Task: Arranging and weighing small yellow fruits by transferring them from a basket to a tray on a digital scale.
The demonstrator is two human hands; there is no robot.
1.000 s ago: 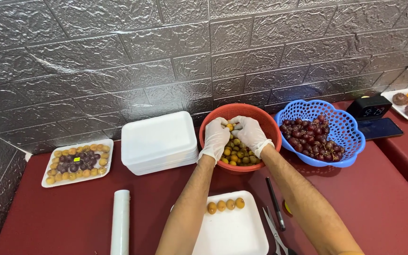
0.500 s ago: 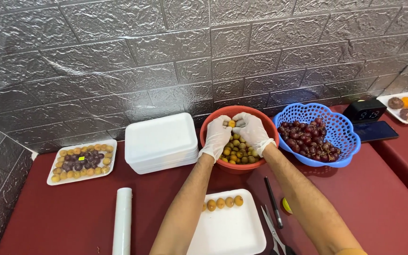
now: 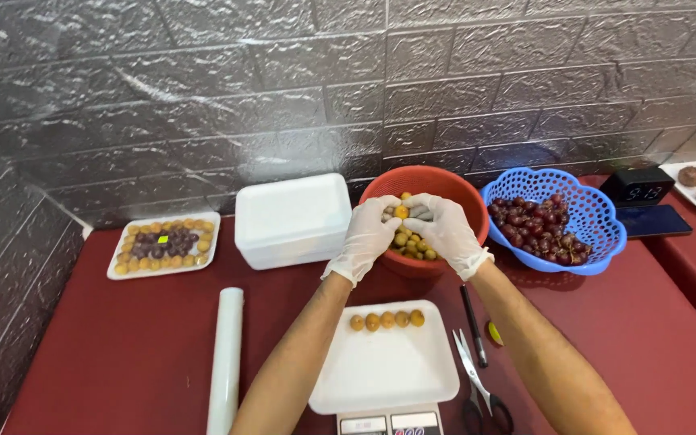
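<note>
Both my hands wear white gloves and reach into a red bowl (image 3: 380,187) full of small yellow-brown fruits (image 3: 414,246). My left hand (image 3: 366,235) and my right hand (image 3: 445,232) meet over the bowl and pinch one orange-yellow fruit (image 3: 401,212) between their fingertips. Nearer to me a white foam tray (image 3: 384,370) sits on a scale (image 3: 388,422), with a row of several of the same fruits (image 3: 387,320) along its far edge.
A blue basket (image 3: 598,211) of dark red grapes stands right of the bowl. A stack of white foam trays (image 3: 292,217), a filled tray (image 3: 163,243), a cling film roll (image 3: 226,358), scissors (image 3: 477,387), a pen (image 3: 474,325), a phone (image 3: 654,219) and a clock (image 3: 636,185) lie on the dark red table (image 3: 122,338).
The view has shifted slightly. Both hands stay in the red bowl, and their fingertips have come together on one fruit lifted just above the pile.
</note>
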